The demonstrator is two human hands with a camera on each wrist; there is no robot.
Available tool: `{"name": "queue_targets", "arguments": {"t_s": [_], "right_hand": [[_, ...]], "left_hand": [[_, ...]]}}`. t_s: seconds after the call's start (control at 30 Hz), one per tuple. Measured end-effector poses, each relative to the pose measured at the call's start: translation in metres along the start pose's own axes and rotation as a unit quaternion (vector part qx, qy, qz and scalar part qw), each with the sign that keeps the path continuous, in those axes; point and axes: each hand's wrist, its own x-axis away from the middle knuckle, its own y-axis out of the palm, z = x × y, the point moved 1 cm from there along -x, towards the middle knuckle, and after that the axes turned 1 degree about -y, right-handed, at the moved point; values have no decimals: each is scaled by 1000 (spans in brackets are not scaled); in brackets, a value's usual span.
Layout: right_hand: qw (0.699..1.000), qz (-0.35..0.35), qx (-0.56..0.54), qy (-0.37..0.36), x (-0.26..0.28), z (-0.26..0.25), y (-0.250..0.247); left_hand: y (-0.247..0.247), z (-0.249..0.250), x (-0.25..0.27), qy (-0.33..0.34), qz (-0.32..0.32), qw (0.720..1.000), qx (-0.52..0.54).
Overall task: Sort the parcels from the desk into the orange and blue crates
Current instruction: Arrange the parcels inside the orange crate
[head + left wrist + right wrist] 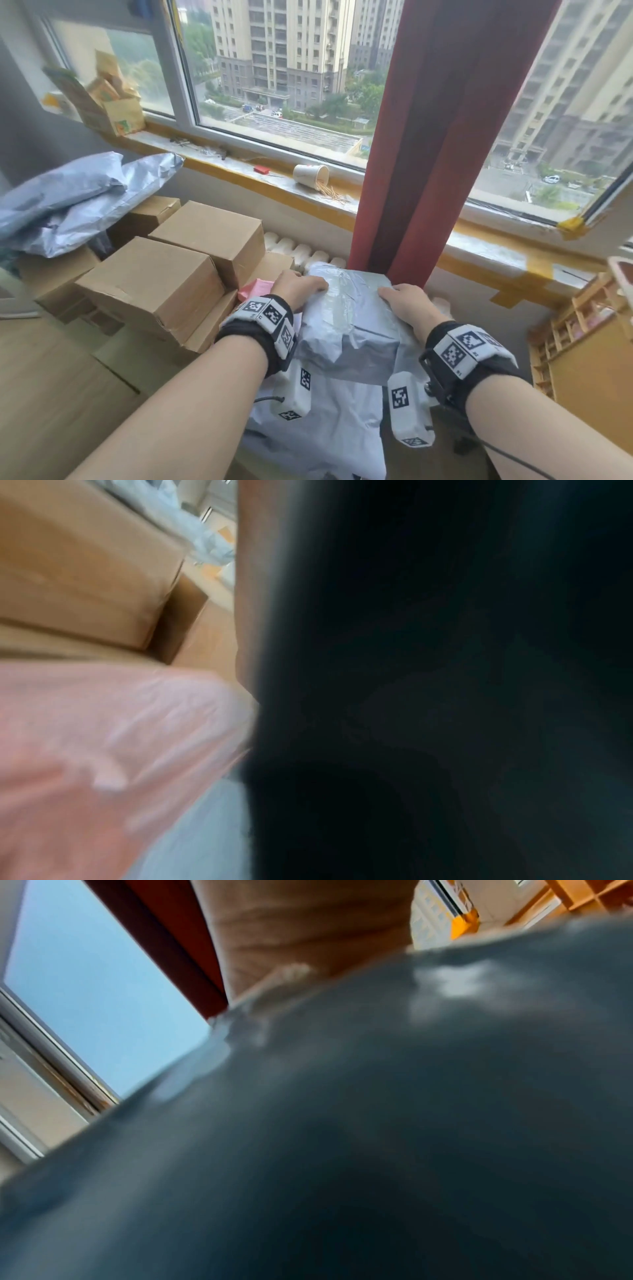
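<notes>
In the head view, a grey plastic-wrapped box-shaped parcel (349, 318) sits between both hands, above a pale grey plastic mailer bag (322, 428) that lies on the desk below it. Its long axis runs away from the person toward the window, the far end near the dark red curtain (428, 137) and the near end facing the wrists. The left hand (298, 286) grips the parcel's far left edge, fingers curled over the top; the right hand (406, 303) grips its right edge, thumb lying on the top face, the other fingers hidden down the side. To the left stands a stack of brown cardboard boxes (161, 277), with crumpled silver-grey mailer bags (75, 202) piled behind them. A pink plastic bag (251, 291) peeks out between the boxes and the left wrist. A tipped white paper cup (310, 175) spills toothpicks on the windowsill.

The left wrist view is blurred: the parcel (445, 696) is a dark mass filling the right side, the pink bag (103, 737) lies lower left, a cardboard box (85, 574) above it. The fingers cannot be made out here.

The right wrist view shows the grey parcel (342, 1137) filling the lower frame, the right hand (308, 928) pressed to its upper edge, the curtain (164, 934) beside it.
</notes>
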Motion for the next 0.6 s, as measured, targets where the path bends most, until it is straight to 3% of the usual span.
{"name": "queue_targets", "arguments": {"t_s": [0.2, 0.37, 0.6], "right_hand": [[996, 23, -72, -42, 16, -28, -25], [993, 26, -95, -67, 24, -44, -35], [992, 15, -107, -65, 36, -60, -33]], "left_hand": [[-14, 34, 14, 12, -1, 996, 89], [-26, 52, 21, 46, 3, 994, 96], [-41, 71, 37, 151, 92, 980, 93]]}}
